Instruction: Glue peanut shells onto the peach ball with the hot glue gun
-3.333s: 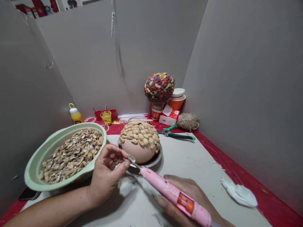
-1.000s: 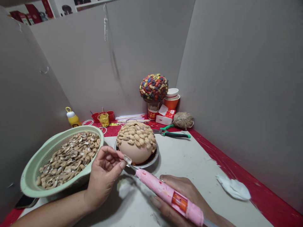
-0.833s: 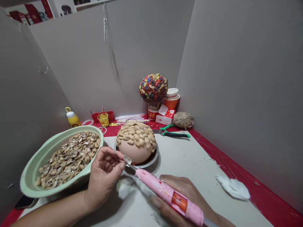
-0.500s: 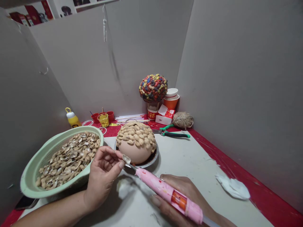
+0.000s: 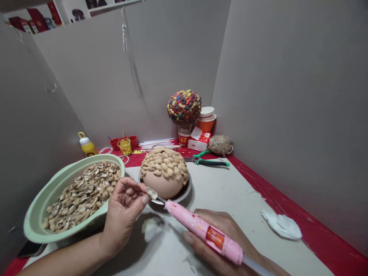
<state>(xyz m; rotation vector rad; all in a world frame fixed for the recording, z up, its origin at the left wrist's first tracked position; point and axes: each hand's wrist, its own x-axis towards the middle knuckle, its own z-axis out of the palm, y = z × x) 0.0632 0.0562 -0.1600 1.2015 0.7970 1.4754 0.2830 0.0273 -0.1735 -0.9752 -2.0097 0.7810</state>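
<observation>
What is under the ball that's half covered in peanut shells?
A shallow metal dish holds the ball; only the dish's rim shows. Its middle is covered by the ball.

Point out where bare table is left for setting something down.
Bare room lies on the pale mat, bordered by the pliers, the shell-covered dome and the crumpled tissue. Crowded: the back strip around the twine ball, and the near edge, where the left hand holds a peanut shell at the glue gun.

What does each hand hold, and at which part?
The left hand pinches a peanut shell by its edge; the right hand grips the pink glue gun around its body.
</observation>
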